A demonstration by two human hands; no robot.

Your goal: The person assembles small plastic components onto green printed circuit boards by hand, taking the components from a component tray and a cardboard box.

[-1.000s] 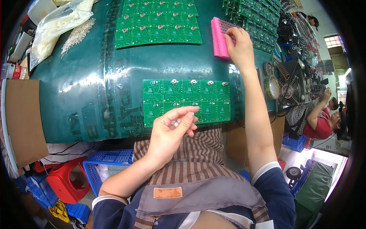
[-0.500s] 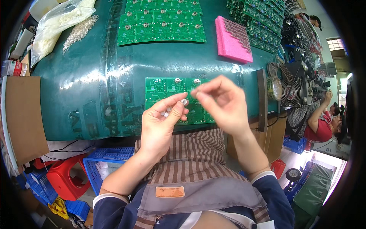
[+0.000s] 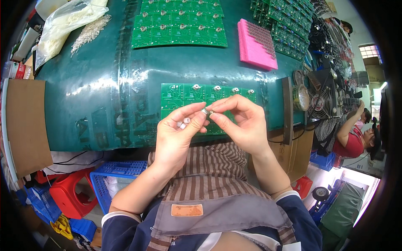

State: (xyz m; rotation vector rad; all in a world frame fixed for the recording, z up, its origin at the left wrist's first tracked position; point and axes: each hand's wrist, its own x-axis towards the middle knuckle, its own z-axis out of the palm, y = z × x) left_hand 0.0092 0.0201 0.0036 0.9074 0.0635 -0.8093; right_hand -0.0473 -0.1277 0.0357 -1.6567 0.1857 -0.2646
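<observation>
Over a green circuit board point(image 3: 172, 93) on the bench, my two hands meet fingertip to fingertip. My left hand point(image 3: 173, 136) pinches a small white plastic sleeve point(image 3: 204, 111) between thumb and forefinger. Several more white sleeves point(image 3: 183, 123) rest against its curled fingers. In the thumb and forefinger of my right hand point(image 3: 248, 127) is a small metal component point(image 3: 211, 112), close beside the sleeve; whether they touch is too small to tell. White-based parts point(image 3: 217, 88) stand in a row along the board's far edge. My hands hide much of its near side.
More boards with parts mounted point(image 3: 179, 35) lie at the back. A pink foam block point(image 3: 256, 60) holds rows of small metal components. Stacked boards point(image 3: 291, 27) and a fan point(image 3: 320, 102) are at the right; a plastic bag point(image 3: 58, 33) and a pile of pale pieces point(image 3: 90, 33) far left.
My right hand has come down and left to my left fingertips, and the metal component now shows clearly in it. The sleeve in my left hand has turned slightly.
</observation>
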